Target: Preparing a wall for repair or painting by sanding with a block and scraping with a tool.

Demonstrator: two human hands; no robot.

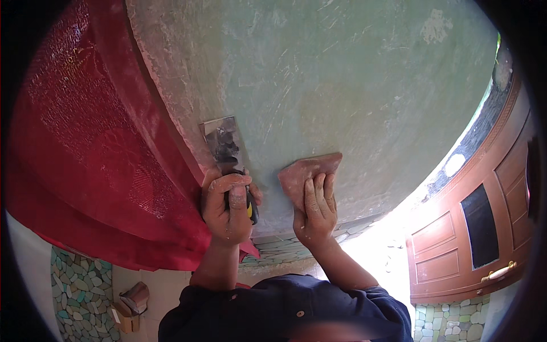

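My left hand (225,211) is closed round the black and yellow handle of a putty knife (223,139). Its metal blade has dark smears and points up, close to the left edge of a scuffed green wall (364,91). To the right, my right hand (317,214) holds a folded sheet of reddish-brown sandpaper (302,172) against that wall, fingers lying over it and the thumb mostly behind. Both hands have pale dust on them. Light scratches and a whitish patch mark the wall.
A red curtain (114,154) hangs along the left, beside my left forearm. On the right is a brown panelled door (439,245) with a brass-coloured handle. Low on the left, a small cardboard box (125,319) rests on the floor beside green stone mosaic (80,285).
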